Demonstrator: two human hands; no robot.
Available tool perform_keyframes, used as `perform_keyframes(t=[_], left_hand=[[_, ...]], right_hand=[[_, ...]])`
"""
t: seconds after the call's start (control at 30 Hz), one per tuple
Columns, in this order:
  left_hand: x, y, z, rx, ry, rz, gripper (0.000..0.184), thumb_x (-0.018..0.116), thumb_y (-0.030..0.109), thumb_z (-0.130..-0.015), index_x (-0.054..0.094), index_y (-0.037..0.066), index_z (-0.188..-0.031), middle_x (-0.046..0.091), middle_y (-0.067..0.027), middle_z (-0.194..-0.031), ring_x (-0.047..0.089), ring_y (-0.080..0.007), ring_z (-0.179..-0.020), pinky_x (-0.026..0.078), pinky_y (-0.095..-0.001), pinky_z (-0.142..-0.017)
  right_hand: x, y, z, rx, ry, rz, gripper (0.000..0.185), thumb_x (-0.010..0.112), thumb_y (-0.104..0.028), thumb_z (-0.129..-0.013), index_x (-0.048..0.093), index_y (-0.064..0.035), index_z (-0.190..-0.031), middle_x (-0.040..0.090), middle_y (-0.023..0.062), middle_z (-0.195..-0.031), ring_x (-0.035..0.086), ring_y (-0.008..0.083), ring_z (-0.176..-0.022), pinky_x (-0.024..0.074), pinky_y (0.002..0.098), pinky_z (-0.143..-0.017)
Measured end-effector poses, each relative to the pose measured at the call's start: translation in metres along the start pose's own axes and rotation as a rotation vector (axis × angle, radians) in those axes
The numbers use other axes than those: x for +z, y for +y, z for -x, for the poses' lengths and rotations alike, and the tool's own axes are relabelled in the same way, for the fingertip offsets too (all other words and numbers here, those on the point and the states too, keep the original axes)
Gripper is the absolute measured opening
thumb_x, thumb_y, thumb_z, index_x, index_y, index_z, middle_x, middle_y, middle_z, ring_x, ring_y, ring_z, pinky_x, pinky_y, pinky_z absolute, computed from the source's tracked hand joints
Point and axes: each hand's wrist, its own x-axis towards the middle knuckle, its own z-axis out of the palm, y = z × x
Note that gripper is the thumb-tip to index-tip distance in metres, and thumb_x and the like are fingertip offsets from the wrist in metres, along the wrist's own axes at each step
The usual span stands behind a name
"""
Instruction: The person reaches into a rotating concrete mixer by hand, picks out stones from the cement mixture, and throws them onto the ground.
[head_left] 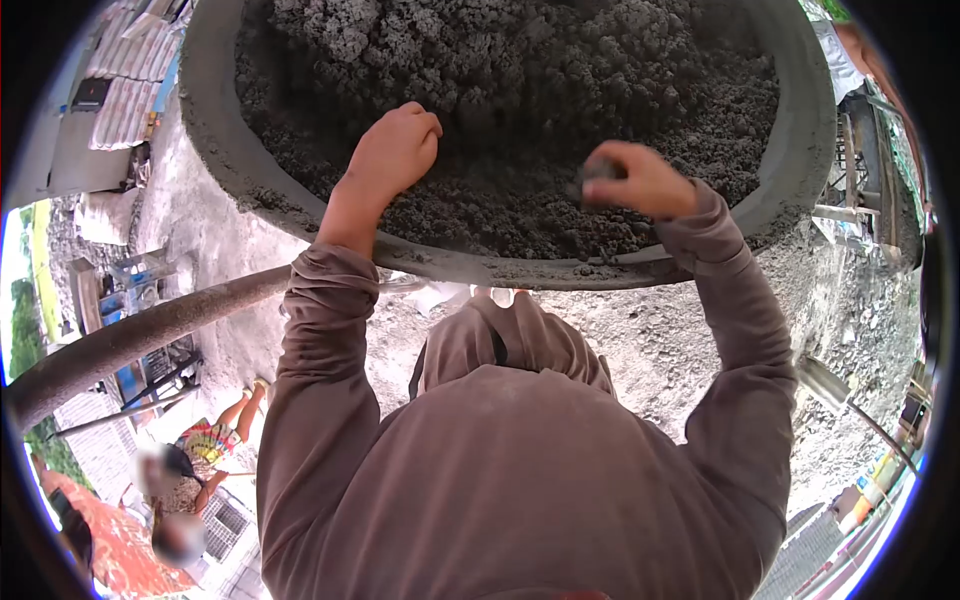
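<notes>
A wide round grey tub (215,130) fills the top of the view and holds dark grey, crumbly damp material (500,90). My left hand (393,150) is over the material inside the near left part of the rim, its fingers curled in; what they hold, if anything, is hidden. On the right, my right hand (640,180) is closed around a dark grey lump (600,172) just above the material. That hand and the lump are slightly blurred by motion.
A thick brown pole (150,335) runs from the left edge to beneath the tub. Stacked sacks (135,65) lie at the upper left. Other people (185,480) are at the lower left. Gravelly ground (860,330) spreads to the right, near a metal bar (850,400).
</notes>
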Motion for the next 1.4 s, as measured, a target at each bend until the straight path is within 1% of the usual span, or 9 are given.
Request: perform_keyframes(t=[0.07, 0.27, 0.4, 0.5, 0.6, 0.73, 1.0, 1.23, 1.4], left_hand=[[0.004, -0.002, -0.001, 0.022, 0.036, 0.010, 0.025, 0.046, 0.013, -0.090, 0.068, 0.001, -0.095, 0.062, -0.0129, -0.103, 0.061, -0.0320, -0.094, 0.049, -0.0414, -0.083], [0.005, -0.009, -0.002, -0.006, 0.065, -0.005, 0.024, 0.047, 0.014, -0.089, 0.068, 0.003, -0.094, 0.062, -0.0127, -0.100, 0.061, -0.0323, -0.095, 0.049, -0.0415, -0.083], [0.007, -0.009, -0.002, -0.063, 0.028, -0.026, 0.025, 0.047, 0.014, -0.088, 0.068, 0.005, -0.097, 0.061, -0.0130, -0.107, 0.060, -0.0322, -0.097, 0.049, -0.0416, -0.086], [0.014, -0.009, 0.002, -0.097, -0.028, -0.083, 0.027, 0.049, 0.015, -0.087, 0.067, 0.008, -0.107, 0.052, -0.0152, -0.126, 0.055, -0.0347, -0.111, 0.047, -0.0429, -0.093], [0.020, -0.014, 0.005, -0.079, -0.053, -0.177, 0.035, 0.052, 0.017, -0.086, 0.063, 0.012, -0.119, 0.035, -0.0154, -0.144, 0.041, -0.0408, -0.126, 0.043, -0.0492, -0.099], [0.015, -0.005, 0.002, -0.105, 0.042, -0.315, 0.047, 0.054, 0.012, -0.084, 0.053, 0.016, -0.130, 0.023, -0.0153, -0.152, 0.029, -0.0412, -0.136, 0.040, -0.0507, -0.104], [0.016, -0.010, -0.007, 0.072, 0.262, -0.226, 0.048, 0.056, 0.009, -0.083, 0.052, 0.015, -0.130, 0.027, -0.0176, -0.146, 0.028, -0.0415, -0.135, 0.035, -0.0535, -0.106], [-0.008, -0.020, -0.007, -0.160, 0.870, -0.075, 0.051, 0.059, 0.011, -0.079, 0.054, 0.014, -0.130, 0.026, -0.0197, -0.144, 0.022, -0.0521, -0.133, 0.026, -0.0591, -0.106], [-0.057, -0.017, -0.002, -0.102, 0.918, -0.261, 0.051, 0.061, 0.015, -0.076, 0.058, 0.016, -0.127, 0.030, -0.0183, -0.142, 0.024, -0.0527, -0.132, 0.025, -0.0598, -0.107]], right_hand=[[-0.005, 0.003, -0.013, 0.164, 0.689, -0.606, 0.033, 0.074, -0.025, -0.081, 0.063, 0.0003, -0.098, 0.068, 0.0103, -0.089, 0.065, 0.0169, -0.077, 0.0518, 0.0298, -0.068], [0.019, -0.002, -0.007, -0.023, -0.147, 0.082, 0.036, 0.073, -0.028, -0.080, 0.062, -0.0003, -0.100, 0.065, 0.0089, -0.081, 0.062, 0.0196, -0.076, 0.0500, 0.0334, -0.070], [0.000, -0.008, -0.025, 0.130, 0.084, -0.244, 0.040, 0.074, -0.031, -0.078, 0.063, -0.0012, -0.102, 0.066, 0.0115, -0.087, 0.063, 0.0236, -0.084, 0.0497, 0.0356, -0.077], [0.003, 0.004, -0.025, 0.035, -0.264, -0.106, 0.044, 0.076, -0.032, -0.076, 0.063, -0.0012, -0.104, 0.067, 0.0132, -0.091, 0.064, 0.0260, -0.088, 0.0497, 0.0377, -0.079], [0.008, 0.009, -0.023, -0.025, -0.234, -0.092, 0.044, 0.077, -0.029, -0.074, 0.063, -0.0011, -0.104, 0.068, 0.0171, -0.093, 0.066, 0.0293, -0.089, 0.0498, 0.0391, -0.081], [-0.010, -0.002, -0.025, 0.120, 0.225, 0.004, 0.034, 0.073, -0.026, -0.079, 0.060, -0.0078, -0.104, 0.069, 0.0127, -0.090, 0.066, 0.0315, -0.087, 0.0458, 0.0426, -0.081], [-0.009, 0.011, -0.021, -0.014, 0.403, 0.195, 0.035, 0.072, -0.029, -0.079, 0.058, -0.0117, -0.107, 0.068, 0.0077, -0.082, 0.064, 0.0314, -0.085, 0.0350, 0.0443, -0.091], [-0.017, -0.025, -0.019, -0.133, 0.685, -0.008, 0.033, 0.076, -0.023, -0.078, 0.062, -0.0069, -0.103, 0.068, 0.0120, -0.088, 0.067, 0.0297, -0.083, 0.0493, 0.0371, -0.074], [-0.023, -0.078, -0.015, -0.291, 0.731, -0.052, 0.034, 0.076, -0.023, -0.079, 0.061, -0.0057, -0.105, 0.067, 0.0118, -0.086, 0.067, 0.0260, -0.076, 0.0503, 0.0348, -0.069]])
